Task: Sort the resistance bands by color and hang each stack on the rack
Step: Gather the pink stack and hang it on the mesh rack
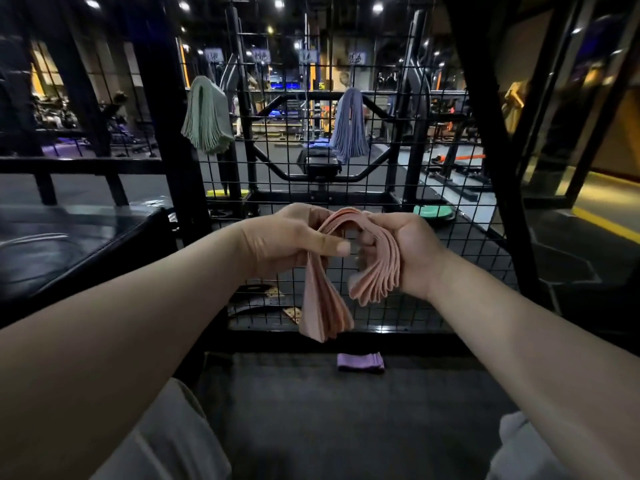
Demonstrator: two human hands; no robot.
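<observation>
Nearest, at the bottom of the view, sit the person's knees in light trousers [166, 438], with dark floor [311, 427] between them running up to the foot of the wire-mesh rack [450, 161]. On that floor, just before the rack's bottom bar, lies a small flat stack of purple bands [361, 362].

Above it, in front of the lower part of the rack, both bare forearms reach forward and meet. The pink stack of bands [323, 306] is bent over in an arch between them. The left grip [287, 244] is closed round one leg of the arch, thumb laid across the front, and the longer end hangs down from it with its edges fanned. The right grip [405, 247] is curled round the other leg, whose shorter fanned end sticks out below the palm. The pink stack is held clear of the floor; whether it touches the mesh I cannot tell.

To the left of the rack stands a black padded bench [69, 244].

Higher on the rack, two stacks hang folded over: a green stack [207, 116] at its upper left, and a blue-grey stack [349, 126] near its upper middle, well apart from each other.

Behind the rack, seen through the mesh, are a black weight machine [322, 164], a green disc [433, 212] on the ground, and a dim gym hall with ceiling lights.
</observation>
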